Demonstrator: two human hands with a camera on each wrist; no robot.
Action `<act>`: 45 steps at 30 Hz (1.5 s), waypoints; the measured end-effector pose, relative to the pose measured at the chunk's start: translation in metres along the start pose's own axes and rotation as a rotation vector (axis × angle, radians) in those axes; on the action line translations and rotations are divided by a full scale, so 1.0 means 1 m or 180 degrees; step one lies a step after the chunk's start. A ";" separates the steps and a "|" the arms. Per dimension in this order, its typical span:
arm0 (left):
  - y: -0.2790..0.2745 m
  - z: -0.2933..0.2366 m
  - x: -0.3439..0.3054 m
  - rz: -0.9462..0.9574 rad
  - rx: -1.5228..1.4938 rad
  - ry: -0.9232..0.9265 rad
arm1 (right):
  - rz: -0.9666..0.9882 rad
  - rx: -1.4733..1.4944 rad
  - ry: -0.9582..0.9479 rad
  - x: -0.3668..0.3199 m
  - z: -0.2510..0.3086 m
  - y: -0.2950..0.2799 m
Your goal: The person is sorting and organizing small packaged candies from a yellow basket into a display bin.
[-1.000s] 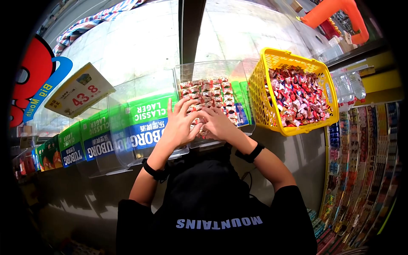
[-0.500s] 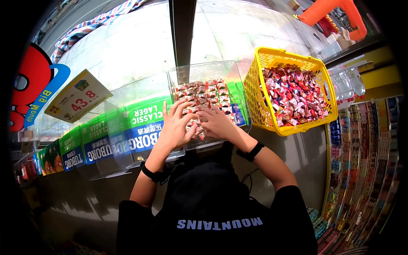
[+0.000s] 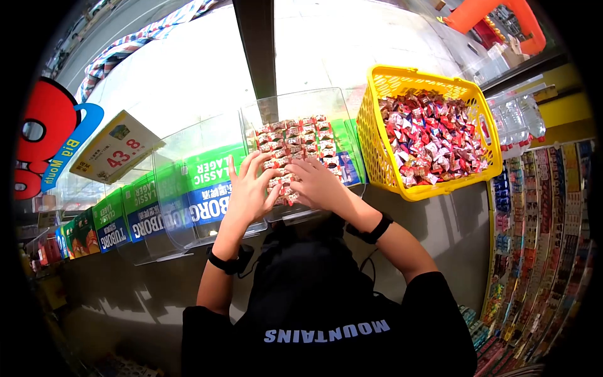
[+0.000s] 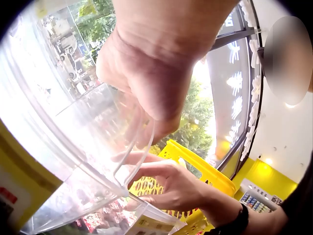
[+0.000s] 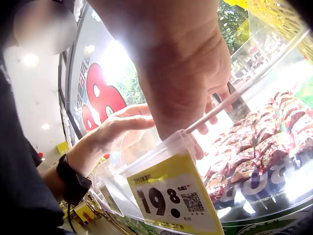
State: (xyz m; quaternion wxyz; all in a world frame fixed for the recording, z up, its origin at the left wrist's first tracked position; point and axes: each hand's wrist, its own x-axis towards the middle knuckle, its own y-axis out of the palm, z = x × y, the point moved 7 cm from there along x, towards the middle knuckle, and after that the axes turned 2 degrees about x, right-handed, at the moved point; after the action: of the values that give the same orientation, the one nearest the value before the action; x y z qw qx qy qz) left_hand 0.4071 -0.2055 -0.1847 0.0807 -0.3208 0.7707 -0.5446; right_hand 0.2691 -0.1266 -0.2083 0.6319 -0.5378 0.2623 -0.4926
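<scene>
Small wrapped candies [image 3: 294,135] in red, white and brown lie in neat rows inside a clear plastic bin [image 3: 301,100]. My left hand [image 3: 249,191] is over the bin's left side, fingers spread and slightly bent, fingertips right at the candies. My right hand [image 3: 319,185] is close beside it, its bent fingers over the front rows. Near the bin's front the thumbs point toward each other, with a few candies showing between the hands. In the right wrist view the right fingers reach past the bin's rim [image 5: 230,100], partly hidden behind its wall.
A yellow basket [image 3: 369,151] full of loose wrapped candies stands right of the bin. More clear bins with green and blue beer cartons [image 3: 210,182] line up on the left. A price sign [image 3: 119,147] rises there. Packed shelves [image 3: 540,232] are at the right.
The hands were close together at the fingertips a second ago; now they have drawn slightly apart, with more candies visible between them. The view has shifted a little.
</scene>
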 end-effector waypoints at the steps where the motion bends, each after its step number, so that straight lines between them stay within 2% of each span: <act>1: 0.000 -0.002 0.000 0.0044 0.0059 -0.0026 | -0.0096 0.0049 0.0011 -0.005 0.007 -0.015; 6: -0.010 -0.028 0.004 0.0279 0.0207 -0.0033 | -0.0491 -0.0160 0.0045 -0.051 0.050 -0.110; 11: -0.027 -0.086 0.038 0.0091 0.0038 0.0278 | -0.0749 -0.0006 0.0339 -0.107 0.048 -0.185; 18: -0.022 -0.168 0.097 -0.0282 -0.0231 0.0669 | -0.0962 -0.0033 0.0655 -0.174 -0.007 -0.229; 22: -0.009 -0.207 0.117 -0.0303 -0.0239 0.0691 | -0.1039 -0.0068 0.0681 -0.213 -0.045 -0.253; 27: 0.018 -0.248 0.142 0.0309 -0.0392 0.0628 | -0.0887 -0.0175 0.0705 -0.260 -0.094 -0.290; 32: 0.024 -0.252 0.152 0.0337 -0.0165 0.0494 | -0.0728 -0.0214 0.0521 -0.270 -0.147 -0.327; 37: 0.024 -0.252 0.150 0.0346 -0.0123 0.0342 | -0.0194 0.0126 0.0173 -0.225 -0.208 -0.326; 38: 0.026 -0.250 0.150 0.0367 -0.0122 0.0328 | 0.0231 0.0222 0.0431 -0.212 -0.219 -0.320; 40: 0.028 -0.248 0.148 0.0331 -0.0220 0.0375 | 0.0299 0.0077 0.0278 -0.197 -0.240 -0.300; 44: 0.027 -0.244 0.148 0.0278 -0.0446 0.0471 | 0.1024 -0.0168 0.0450 -0.164 -0.256 -0.251; 45: 0.027 -0.244 0.149 0.0262 -0.0403 0.0524 | 0.0993 -0.0253 0.0392 -0.156 -0.259 -0.244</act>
State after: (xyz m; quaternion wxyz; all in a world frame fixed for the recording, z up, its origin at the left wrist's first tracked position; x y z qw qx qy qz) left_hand 0.1642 -0.0950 -0.0789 0.0190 -0.2475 0.8201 -0.5155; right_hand -0.0964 -0.0790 -0.0836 0.6616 -0.4839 0.4001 -0.4099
